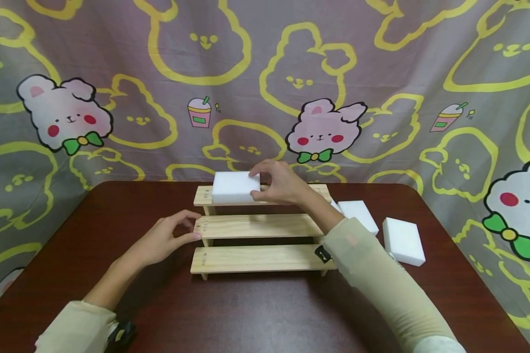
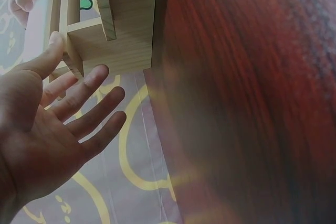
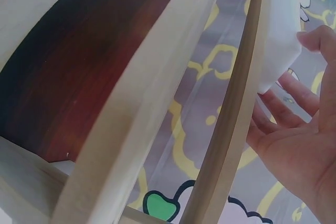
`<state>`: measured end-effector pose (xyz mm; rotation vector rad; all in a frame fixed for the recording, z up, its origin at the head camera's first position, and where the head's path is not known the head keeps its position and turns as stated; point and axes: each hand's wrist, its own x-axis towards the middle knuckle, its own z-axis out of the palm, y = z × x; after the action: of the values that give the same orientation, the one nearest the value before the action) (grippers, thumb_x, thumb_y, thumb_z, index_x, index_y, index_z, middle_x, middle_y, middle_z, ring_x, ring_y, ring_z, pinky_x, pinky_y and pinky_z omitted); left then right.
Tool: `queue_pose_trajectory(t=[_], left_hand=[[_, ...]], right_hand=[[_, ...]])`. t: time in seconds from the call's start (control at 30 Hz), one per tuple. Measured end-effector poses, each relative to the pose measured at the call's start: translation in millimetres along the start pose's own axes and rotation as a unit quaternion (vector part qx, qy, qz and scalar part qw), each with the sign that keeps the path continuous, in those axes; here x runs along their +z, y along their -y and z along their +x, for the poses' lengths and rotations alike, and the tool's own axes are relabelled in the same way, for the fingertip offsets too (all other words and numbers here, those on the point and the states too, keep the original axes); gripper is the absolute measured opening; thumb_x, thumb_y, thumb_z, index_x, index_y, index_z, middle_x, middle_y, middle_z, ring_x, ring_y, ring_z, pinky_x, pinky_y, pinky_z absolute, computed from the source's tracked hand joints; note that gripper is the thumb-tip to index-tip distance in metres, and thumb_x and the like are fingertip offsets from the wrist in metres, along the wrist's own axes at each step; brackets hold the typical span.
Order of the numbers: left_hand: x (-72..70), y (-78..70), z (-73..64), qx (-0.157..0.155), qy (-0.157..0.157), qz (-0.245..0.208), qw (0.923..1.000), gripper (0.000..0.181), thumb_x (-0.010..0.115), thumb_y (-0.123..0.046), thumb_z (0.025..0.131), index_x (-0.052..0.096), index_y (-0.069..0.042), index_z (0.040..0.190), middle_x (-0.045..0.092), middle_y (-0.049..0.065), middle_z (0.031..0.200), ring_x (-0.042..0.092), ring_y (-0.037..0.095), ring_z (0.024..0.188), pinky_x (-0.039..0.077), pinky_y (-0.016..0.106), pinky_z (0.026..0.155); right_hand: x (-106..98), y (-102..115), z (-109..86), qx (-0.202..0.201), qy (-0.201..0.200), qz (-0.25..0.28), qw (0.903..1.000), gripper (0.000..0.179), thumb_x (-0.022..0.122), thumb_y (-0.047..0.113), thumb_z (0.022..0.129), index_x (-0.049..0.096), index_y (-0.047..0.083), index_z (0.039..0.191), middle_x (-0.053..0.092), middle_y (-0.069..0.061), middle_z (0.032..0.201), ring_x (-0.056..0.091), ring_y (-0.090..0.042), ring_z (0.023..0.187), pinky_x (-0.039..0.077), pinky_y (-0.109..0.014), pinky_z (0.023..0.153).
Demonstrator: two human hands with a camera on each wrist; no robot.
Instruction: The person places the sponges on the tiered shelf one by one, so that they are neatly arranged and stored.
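Note:
A three-step wooden rack [image 1: 260,226] stands on the table. On the left part of its top step sits a white foam block [image 1: 231,189]. My right hand [image 1: 280,184] holds this block at its right end, thumb at the front edge and fingers behind. In the right wrist view, the block [image 3: 281,30] lies between the thumb and fingers of the right hand [image 3: 299,124]. My left hand [image 1: 163,238] is at the left end of the middle step. The left wrist view shows the left hand [image 2: 58,124] with spread fingers, thumb tip right at the step's edge.
Two more white foam blocks [image 1: 357,216] [image 1: 404,241] lie on the dark wood table [image 1: 265,314] to the right of the rack. Another white piece, partly hidden by the right forearm, is beside the rack. A patterned curtain [image 1: 256,88] hangs behind the table.

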<state>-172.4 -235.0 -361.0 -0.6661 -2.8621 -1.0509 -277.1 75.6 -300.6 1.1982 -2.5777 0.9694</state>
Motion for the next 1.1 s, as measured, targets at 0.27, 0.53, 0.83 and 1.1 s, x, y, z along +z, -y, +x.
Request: queue_pose_trajectory(t=[0.27, 0.53, 0.83, 1.1], left_hand=[[0.1, -0.4, 0.0, -0.006, 0.005, -0.004, 1.0000, 0.041, 0.075, -0.020, 0.097, 0.062, -0.001, 0.131, 0.073, 0.004, 0.097, 0.066, 0.024, 0.094, 0.049, 0.048, 0.083], [-0.1, -1.2, 0.2, -0.004, 0.004, -0.003, 1.0000, 0.041, 0.075, -0.020, 0.097, 0.062, -0.001, 0.131, 0.072, 0.003, 0.097, 0.065, 0.024, 0.094, 0.049, 0.048, 0.082], [0.4, 0.4, -0.2, 0.000, 0.002, 0.001, 1.0000, 0.040, 0.075, -0.019, 0.097, 0.062, -0.001, 0.130, 0.072, 0.003, 0.096, 0.066, 0.024, 0.093, 0.049, 0.048, 0.082], [-0.9, -0.9, 0.3, -0.002, 0.008, -0.002, 1.0000, 0.041, 0.075, -0.020, 0.097, 0.062, 0.000, 0.131, 0.072, 0.004, 0.098, 0.065, 0.021, 0.092, 0.049, 0.046, 0.080]], right_hand=[[-0.3, 0.3, -0.3, 0.010, 0.003, 0.006, 0.9999, 0.042, 0.083, 0.020, 0.078, 0.074, -0.003, 0.113, 0.073, -0.016, 0.119, 0.064, -0.031, 0.105, 0.052, -0.045, 0.093], [-0.4, 0.5, -2.0, 0.019, 0.003, 0.017, 0.9997, 0.043, 0.083, 0.021, 0.078, 0.074, -0.002, 0.114, 0.072, -0.016, 0.122, 0.062, -0.031, 0.117, 0.049, -0.044, 0.101], [0.7, 0.1, -3.4, 0.050, 0.008, 0.059, 0.9970, 0.042, 0.083, 0.016, 0.080, 0.073, -0.003, 0.116, 0.068, -0.017, 0.125, 0.063, -0.031, 0.115, 0.050, -0.046, 0.101], [0.4, 1.1, -3.1, 0.060, 0.011, 0.066, 0.9959, 0.042, 0.083, 0.016, 0.080, 0.073, -0.002, 0.117, 0.066, -0.017, 0.126, 0.065, -0.031, 0.113, 0.052, -0.044, 0.099]])
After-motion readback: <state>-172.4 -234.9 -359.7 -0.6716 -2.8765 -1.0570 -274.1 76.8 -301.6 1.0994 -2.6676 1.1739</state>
